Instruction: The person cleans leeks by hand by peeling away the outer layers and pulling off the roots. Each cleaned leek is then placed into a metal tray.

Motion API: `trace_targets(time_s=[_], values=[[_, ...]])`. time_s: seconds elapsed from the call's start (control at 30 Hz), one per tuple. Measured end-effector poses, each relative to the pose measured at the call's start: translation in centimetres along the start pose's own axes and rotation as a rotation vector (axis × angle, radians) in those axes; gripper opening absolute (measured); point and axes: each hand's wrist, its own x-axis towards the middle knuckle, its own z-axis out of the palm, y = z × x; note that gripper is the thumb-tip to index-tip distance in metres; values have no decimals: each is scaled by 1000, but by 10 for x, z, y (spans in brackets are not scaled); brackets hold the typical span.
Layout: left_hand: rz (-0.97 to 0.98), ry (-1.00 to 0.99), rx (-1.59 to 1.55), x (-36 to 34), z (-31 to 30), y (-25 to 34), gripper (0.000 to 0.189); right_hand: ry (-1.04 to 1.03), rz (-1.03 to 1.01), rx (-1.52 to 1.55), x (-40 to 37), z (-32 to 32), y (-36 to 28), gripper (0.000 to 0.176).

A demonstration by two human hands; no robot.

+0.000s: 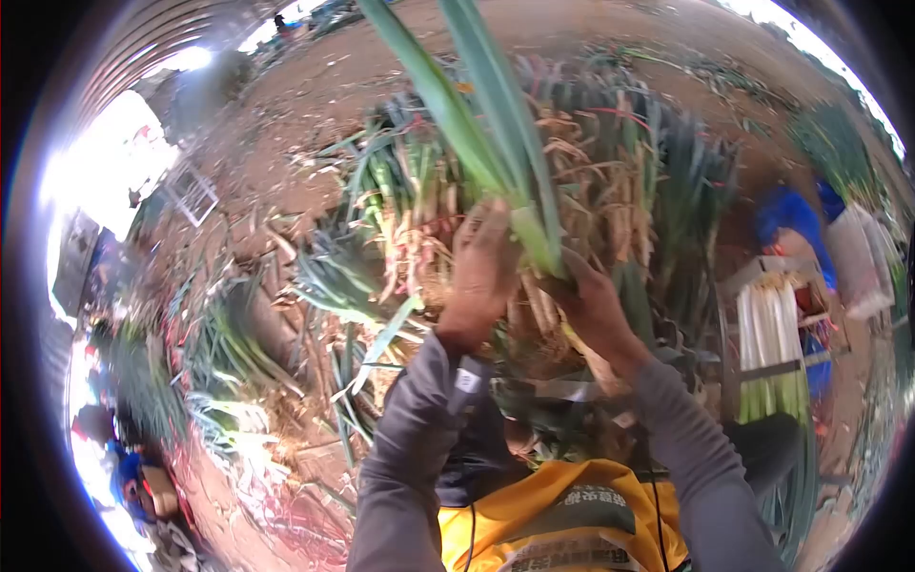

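In front of my chest a long green leek (538,238) is held up, its broad leaves rising to the top of the view. My left hand (484,255) is closed against the left side of its stalk. My right hand (589,297) is closed at the lower part of the stalk, from the right. Pale, dry strips hang below, between the hands. The lower end of the stalk is hidden by my right hand and blur.
Bundles of leeks (410,205) lie beyond my hands, with more loose leeks (238,334) on the left. On the right, cleaned white leeks (770,329) rest in a frame. A blue bag (796,224) and a white sack (861,262) are behind it. A pale crate (193,195) stands far left.
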Motion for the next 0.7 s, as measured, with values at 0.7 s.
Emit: trace_targets(time_s=[0.7], values=[[934, 195, 1325, 18, -55, 96, 49, -500, 532, 415, 20, -4, 22, 41]])
